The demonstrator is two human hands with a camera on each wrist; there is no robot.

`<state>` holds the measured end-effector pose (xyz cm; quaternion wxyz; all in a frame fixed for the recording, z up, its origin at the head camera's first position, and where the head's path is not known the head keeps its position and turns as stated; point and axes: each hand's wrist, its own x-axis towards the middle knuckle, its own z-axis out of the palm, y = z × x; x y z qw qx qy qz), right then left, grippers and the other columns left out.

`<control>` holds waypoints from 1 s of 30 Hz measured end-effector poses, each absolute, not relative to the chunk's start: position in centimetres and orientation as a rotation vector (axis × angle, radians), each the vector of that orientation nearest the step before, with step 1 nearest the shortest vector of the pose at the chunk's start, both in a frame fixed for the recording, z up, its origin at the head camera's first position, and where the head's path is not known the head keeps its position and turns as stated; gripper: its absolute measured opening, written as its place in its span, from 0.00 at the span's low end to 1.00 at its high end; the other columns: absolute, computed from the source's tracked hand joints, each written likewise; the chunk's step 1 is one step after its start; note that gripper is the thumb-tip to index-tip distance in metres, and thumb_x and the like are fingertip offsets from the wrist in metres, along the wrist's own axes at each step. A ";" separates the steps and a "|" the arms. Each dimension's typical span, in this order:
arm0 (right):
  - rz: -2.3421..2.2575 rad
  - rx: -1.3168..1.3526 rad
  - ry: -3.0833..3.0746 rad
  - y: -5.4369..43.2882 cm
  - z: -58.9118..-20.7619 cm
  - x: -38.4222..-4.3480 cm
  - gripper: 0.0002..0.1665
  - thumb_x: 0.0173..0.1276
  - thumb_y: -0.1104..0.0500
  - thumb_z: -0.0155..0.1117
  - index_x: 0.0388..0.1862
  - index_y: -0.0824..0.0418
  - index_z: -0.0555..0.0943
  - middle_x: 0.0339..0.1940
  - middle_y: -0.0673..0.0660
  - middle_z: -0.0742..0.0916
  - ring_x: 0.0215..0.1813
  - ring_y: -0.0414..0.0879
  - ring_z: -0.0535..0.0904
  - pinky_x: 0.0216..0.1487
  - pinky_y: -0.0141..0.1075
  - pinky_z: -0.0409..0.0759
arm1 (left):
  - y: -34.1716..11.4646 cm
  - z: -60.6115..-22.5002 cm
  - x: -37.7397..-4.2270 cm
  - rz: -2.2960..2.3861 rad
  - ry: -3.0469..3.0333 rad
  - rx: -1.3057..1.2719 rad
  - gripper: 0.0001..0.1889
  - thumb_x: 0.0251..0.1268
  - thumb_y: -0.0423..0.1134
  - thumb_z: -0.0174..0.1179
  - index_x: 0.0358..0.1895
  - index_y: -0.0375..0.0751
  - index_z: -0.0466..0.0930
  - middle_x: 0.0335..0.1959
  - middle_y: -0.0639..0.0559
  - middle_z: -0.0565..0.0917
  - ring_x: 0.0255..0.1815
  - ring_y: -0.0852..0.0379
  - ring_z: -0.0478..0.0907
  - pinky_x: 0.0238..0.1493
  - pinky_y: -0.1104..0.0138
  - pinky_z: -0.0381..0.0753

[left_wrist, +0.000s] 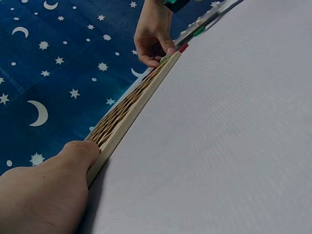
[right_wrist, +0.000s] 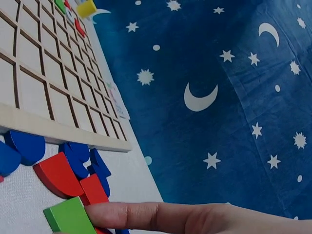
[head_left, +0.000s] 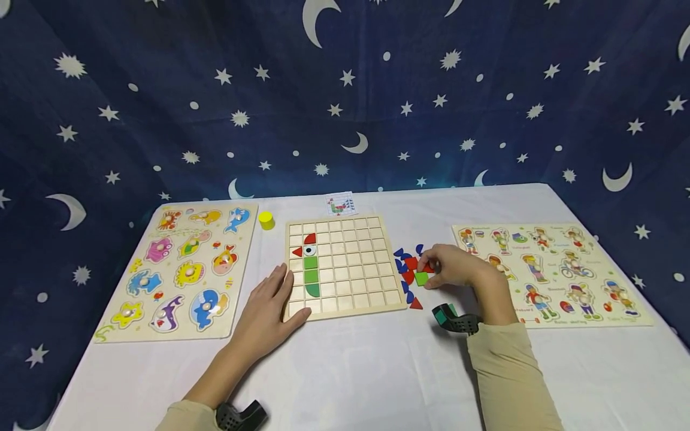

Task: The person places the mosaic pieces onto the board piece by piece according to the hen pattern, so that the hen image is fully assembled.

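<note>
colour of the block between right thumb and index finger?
Bright green. The block shows best in the right wrist view.

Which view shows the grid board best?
The head view: nearly the whole grid board shows from above. The left wrist view catches it almost edge-on; the right wrist view crops it at the left.

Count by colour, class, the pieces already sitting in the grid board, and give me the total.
Red: 2 (rounded red piece, red triangle)
Green: 3 (upper green square, lower green square, rounded green piece)
White with a dark eye: 1 (eye piece)
Total: 6
</note>
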<state>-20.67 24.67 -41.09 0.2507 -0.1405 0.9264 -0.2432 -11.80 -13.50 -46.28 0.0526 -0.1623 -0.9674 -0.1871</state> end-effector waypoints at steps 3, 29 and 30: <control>-0.656 -0.371 2.512 24.3 -40.9 -20.6 0.15 0.50 0.63 0.76 0.37 0.59 0.80 0.29 0.54 0.76 0.36 0.47 0.70 0.36 0.34 0.70 | -13.6 -46.3 -11.8 -0.569 -2.942 -0.493 0.44 0.59 0.63 0.57 0.71 0.36 0.60 0.75 0.42 0.56 0.75 0.44 0.56 0.72 0.50 0.58; -0.825 -0.427 2.682 21.7 -39.0 -20.2 0.08 0.65 0.62 0.64 0.42 0.59 0.84 0.31 0.54 0.86 0.29 0.45 0.79 0.30 0.32 0.78 | -13.5 -46.1 -11.7 -0.589 -2.946 -0.493 0.43 0.60 0.63 0.56 0.71 0.36 0.60 0.75 0.42 0.57 0.75 0.46 0.55 0.73 0.51 0.57; -0.828 -0.440 2.701 21.3 -39.0 -20.2 0.08 0.66 0.61 0.63 0.43 0.58 0.84 0.32 0.54 0.86 0.28 0.45 0.79 0.29 0.32 0.78 | -13.5 -46.1 -11.7 -0.590 -2.946 -0.492 0.43 0.60 0.63 0.56 0.71 0.36 0.60 0.75 0.43 0.57 0.75 0.46 0.55 0.73 0.51 0.57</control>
